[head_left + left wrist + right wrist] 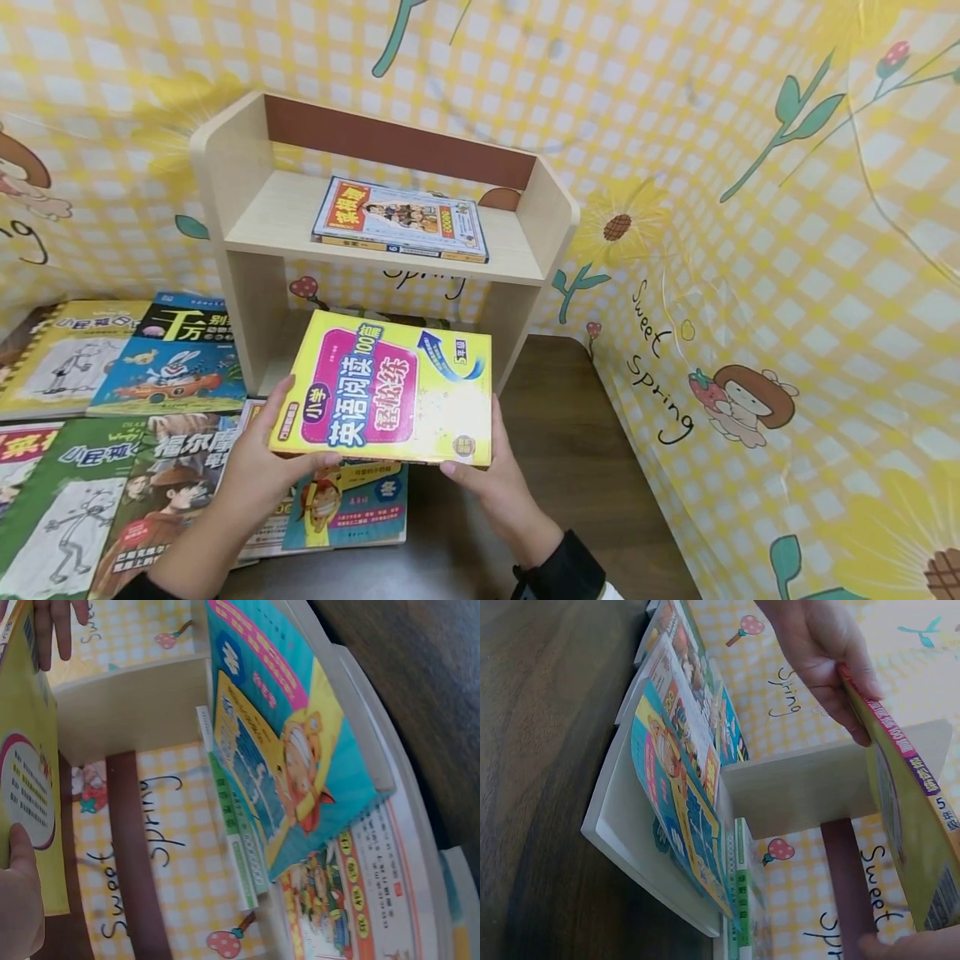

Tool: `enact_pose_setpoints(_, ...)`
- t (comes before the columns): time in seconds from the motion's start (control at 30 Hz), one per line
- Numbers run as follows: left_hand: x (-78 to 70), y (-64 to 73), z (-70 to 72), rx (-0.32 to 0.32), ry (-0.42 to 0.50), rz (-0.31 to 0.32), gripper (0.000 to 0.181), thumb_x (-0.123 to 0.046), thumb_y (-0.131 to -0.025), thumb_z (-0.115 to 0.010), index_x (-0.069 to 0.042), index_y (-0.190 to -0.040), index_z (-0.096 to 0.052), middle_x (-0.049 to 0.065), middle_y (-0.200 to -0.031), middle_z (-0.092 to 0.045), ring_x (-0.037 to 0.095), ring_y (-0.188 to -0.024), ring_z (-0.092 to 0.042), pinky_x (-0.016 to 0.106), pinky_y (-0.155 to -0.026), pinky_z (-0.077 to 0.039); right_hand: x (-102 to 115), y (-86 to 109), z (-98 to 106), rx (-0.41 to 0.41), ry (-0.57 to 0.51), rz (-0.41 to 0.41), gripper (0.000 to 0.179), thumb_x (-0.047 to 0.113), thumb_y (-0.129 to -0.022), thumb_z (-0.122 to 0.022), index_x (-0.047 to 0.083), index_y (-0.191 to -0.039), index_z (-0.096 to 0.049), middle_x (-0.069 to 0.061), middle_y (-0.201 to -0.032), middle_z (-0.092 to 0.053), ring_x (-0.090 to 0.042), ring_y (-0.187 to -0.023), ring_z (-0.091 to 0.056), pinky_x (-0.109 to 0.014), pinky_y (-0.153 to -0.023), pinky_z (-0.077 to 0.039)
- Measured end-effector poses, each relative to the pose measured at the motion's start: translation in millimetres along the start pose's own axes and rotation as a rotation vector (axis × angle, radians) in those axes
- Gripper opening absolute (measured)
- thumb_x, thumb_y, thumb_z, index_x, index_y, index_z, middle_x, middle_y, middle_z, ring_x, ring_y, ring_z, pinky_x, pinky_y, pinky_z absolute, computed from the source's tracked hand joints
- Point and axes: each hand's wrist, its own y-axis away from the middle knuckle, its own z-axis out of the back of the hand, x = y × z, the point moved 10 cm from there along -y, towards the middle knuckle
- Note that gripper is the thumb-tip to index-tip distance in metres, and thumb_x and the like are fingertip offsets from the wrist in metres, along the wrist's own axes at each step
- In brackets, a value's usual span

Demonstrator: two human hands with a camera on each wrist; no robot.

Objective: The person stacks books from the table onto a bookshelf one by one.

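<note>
A yellow book (450, 400) with a pink title panel is held between both hands, just in front of the small wooden shelf. My left hand (262, 454) grips its left side, thumb along the lower edge and fingers mostly hidden underneath. The right hand (502, 483) pinches the lower right corner, its thumb at the bottom edge. In the right wrist view the book's spine (907, 757) shows, as does part of the back cover. The left wrist view shows the yellow back cover (34, 795) with a round white label.
A two-tier wooden shelf (247, 192) stands on the dark table (570, 467). Blue-and-white books (405, 218) lie flat on its upper board. Green-spined books (742, 892) lie on its lower level. Several books, including a green one (75, 500), cover the left. Patterned cloth (675, 250) hangs behind.
</note>
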Motion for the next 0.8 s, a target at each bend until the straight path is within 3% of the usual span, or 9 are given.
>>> enact_pose_setpoints(0.23, -15.4, 14.4, 4.0, -0.028, 0.008, -0.033, 0.109, -0.029, -0.079, -0.080, -0.027, -0.157, -0.003, 0.021, -0.139, -0.037, 0.023, -0.103, -0.057, 0.026, -0.074, -0.057, 14.7, 8.9, -4.4, -0.003, 0.131, 0.064, 0.107, 0.010, -0.087, -0.071, 0.027, -0.154, 0.011, -0.012, -0.154, -0.023, -0.018, -0.114, -0.058, -0.028, -0.093, -0.050)
enact_pose_setpoints(0.43, -45.8, 21.7, 11.8, -0.062, 0.045, -0.151, 0.105, -0.017, -0.079, -0.081, -0.029, -0.156, -0.010, 0.019, -0.134, -0.039, 0.000, -0.091, -0.059, 0.026, -0.070, -0.057, 42.1, 10.6, -12.5, 0.024, 0.193, 0.141, 0.108, 0.010, -0.085, -0.074, 0.032, -0.153, 0.008, -0.006, -0.154, -0.022, -0.023, -0.116, -0.057, -0.034, -0.091, -0.052)
enact_pose_setpoints(0.63, -77.6, 16.9, 19.6, -0.079, 0.064, -0.243, 0.102, -0.014, -0.079, -0.080, -0.034, -0.154, -0.014, 0.015, -0.128, -0.044, -0.002, -0.091, -0.060, 0.024, -0.070, -0.057, 69.6, 0.1, -15.5, 0.037, 0.222, 0.199, 0.108, 0.006, -0.085, -0.073, 0.033, -0.153, 0.006, -0.005, -0.151, -0.027, -0.022, -0.115, -0.057, -0.034, -0.091, -0.052)
enact_pose_setpoints(0.8, -101.8, 5.7, 25.5, -0.089, 0.091, -0.316, 0.100, -0.011, -0.079, -0.080, -0.034, -0.154, -0.017, 0.014, -0.125, -0.049, 0.000, -0.092, -0.063, 0.024, -0.069, -0.057, 91.8, -16.1, -13.4, 0.013, 0.265, 0.215, 0.108, 0.008, -0.085, -0.074, 0.033, -0.154, 0.005, 0.000, -0.151, -0.030, -0.021, -0.111, -0.057, -0.025, -0.087, -0.052)
